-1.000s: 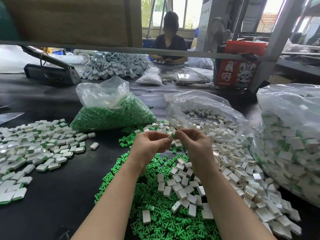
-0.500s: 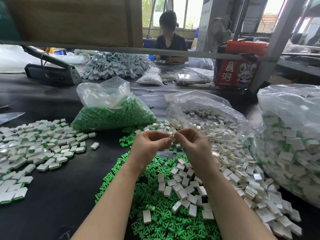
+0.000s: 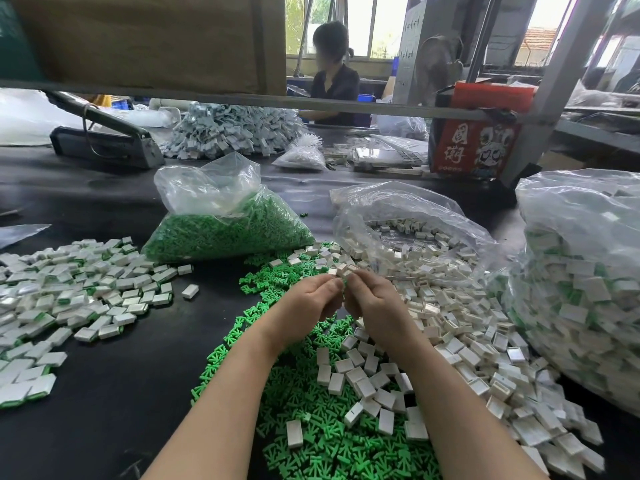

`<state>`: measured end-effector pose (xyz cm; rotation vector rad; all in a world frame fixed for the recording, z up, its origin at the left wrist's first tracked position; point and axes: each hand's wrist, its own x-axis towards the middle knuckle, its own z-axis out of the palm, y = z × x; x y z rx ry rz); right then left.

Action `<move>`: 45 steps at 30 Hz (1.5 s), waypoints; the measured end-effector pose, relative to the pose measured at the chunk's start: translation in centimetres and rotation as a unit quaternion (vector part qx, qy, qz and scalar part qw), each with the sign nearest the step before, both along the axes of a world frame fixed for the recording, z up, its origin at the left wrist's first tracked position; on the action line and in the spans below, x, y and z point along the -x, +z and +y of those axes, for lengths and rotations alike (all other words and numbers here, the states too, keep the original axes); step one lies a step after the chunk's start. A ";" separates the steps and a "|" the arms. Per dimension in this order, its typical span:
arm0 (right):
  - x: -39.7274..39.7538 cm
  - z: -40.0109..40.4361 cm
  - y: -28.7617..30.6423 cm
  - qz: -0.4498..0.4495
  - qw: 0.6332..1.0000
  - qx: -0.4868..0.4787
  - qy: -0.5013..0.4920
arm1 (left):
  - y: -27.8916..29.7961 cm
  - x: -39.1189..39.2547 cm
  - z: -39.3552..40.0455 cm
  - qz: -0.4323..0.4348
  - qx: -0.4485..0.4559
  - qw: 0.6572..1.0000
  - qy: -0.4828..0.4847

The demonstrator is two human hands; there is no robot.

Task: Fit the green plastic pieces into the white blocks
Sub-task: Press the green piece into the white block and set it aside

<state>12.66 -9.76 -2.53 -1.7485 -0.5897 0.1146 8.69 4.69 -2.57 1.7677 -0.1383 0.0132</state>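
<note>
Both hands meet above the loose heap of small bright-green forked plastic pieces that covers the near middle of the black counter. The left hand has its fingers curled inward, thumb and fingertips drawn together at the point where it meets the right hand, which is curled the same way. Between their fingertips sits a small white rectangular plastic block, pinched from both sides; a sliver of green shows just below it, though whether a green piece is already seated in it cannot be told.

Scattered over the green heap and spreading to its right lie many loose white hollow blocks. Beyond the heap, on its far left side, stands a clear plastic bag packed with green pieces. On its far right side a second clear bag lying open holds white blocks that spill toward the heap. Further right of the heap bulges a large clear bag of white blocks with green inserts. Left of the heap, well apart across bare counter, spreads a flat pile of finished white blocks showing green edges.

Far beyond the heap, a person in a dark top sits behind a mound of pale grey parts.
</note>
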 end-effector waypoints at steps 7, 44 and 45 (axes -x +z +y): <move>0.5 -0.1 0.0 -0.042 0.995 0.090 -0.005 | 0.1 0.1 0.0 0.009 -0.022 1.000 -0.001; 0.8 -0.1 -0.5 -0.020 0.997 0.077 0.006 | -0.5 0.2 0.1 0.028 0.011 0.999 -0.022; 0.7 -0.1 -0.4 -0.003 0.998 0.061 0.014 | -0.5 0.1 0.2 0.030 0.024 0.999 -0.020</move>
